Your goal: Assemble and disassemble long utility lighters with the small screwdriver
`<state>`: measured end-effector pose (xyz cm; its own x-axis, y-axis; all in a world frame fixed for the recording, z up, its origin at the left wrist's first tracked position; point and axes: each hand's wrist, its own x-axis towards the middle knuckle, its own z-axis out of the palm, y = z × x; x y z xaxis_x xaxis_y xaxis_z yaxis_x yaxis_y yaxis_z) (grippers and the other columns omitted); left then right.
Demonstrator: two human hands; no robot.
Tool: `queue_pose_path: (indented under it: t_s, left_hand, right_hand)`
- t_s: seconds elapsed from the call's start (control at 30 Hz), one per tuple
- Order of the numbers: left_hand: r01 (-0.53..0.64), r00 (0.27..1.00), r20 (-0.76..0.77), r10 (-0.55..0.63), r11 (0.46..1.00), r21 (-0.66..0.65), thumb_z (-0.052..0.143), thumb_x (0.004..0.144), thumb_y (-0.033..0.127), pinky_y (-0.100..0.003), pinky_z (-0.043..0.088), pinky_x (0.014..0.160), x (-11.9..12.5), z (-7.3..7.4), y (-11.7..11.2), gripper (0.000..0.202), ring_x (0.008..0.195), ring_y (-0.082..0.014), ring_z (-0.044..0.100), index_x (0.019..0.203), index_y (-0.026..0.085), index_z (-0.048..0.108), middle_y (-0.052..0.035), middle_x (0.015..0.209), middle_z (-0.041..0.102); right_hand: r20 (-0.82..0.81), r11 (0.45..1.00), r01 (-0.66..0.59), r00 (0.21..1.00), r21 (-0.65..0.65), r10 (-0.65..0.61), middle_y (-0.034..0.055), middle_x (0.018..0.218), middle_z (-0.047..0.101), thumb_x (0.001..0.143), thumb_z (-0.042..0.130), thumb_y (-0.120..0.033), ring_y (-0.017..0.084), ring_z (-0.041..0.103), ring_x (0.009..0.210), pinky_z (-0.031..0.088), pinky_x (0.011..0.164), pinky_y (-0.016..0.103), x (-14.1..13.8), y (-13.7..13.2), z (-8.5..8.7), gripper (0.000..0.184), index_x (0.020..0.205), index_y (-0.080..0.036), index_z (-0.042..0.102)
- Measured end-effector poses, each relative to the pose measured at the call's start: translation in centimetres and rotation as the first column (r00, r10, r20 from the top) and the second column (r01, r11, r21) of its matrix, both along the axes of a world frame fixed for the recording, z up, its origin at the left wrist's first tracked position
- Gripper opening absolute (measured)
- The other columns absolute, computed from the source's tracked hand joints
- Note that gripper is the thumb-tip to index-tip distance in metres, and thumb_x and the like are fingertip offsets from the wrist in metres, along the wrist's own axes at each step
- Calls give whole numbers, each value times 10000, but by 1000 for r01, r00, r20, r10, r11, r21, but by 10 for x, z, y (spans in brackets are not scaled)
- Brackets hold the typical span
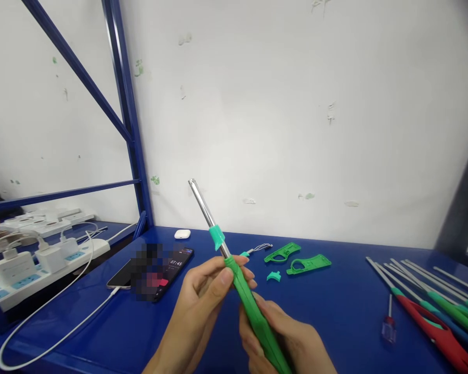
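A long-neck gas lighter [253, 306] with a green handle is held up, tilted, its metal tube pointing up and left. Partway along the tube sits a teal collar [217, 237], apart from the handle's end. My left hand [203, 291] pinches the handle's upper end between thumb and fingers. Lower down, my right hand [284, 332] is wrapped around the handle. Beyond my hands lie two green handle shells [310, 264], a small teal trigger piece [273, 276] and an igniter with thin wires [260, 248].
Several long-neck lighters [439, 317] lie at the right beside a screwdriver [389, 324]. Two phones [181, 265] rest at the left, one joined to a white cable [62, 358]. A white earphone case [182, 234] stands near the wall. Power strips [23, 275] with chargers are at far left.
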<state>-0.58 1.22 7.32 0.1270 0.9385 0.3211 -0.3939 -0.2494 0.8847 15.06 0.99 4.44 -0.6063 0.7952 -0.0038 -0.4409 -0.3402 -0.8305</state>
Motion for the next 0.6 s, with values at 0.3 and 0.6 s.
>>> queue_pose_path:
  t_s: [0.3, 0.6]
  left_hand:
    - [68, 995, 67, -75, 992, 105, 799, 932, 422, -196, 517, 675, -3, -4, 5, 260, 734, -129, 583, 956, 166, 769, -32, 838, 627]
    - [-121, 972, -181, 149, 980, 159, 844, 857, 479, -297, 594, 734, 7, 2, -4, 341, 803, -248, 708, 982, 164, 801, -89, 869, 743]
  right_hand:
    - [314, 937, 37, 937, 349, -154, -10, 535, 548, 934, 303, -869, 92, 426, 420, 318, 450, 208, 2, 1, 7, 790, 785, -179, 658]
    - [323, 474, 154, 550, 867, -770, 7, 642, 611, 1070, 313, -667, 152, 573, 531, 390, 538, 250, 11, -10, 10, 597, 749, -239, 578]
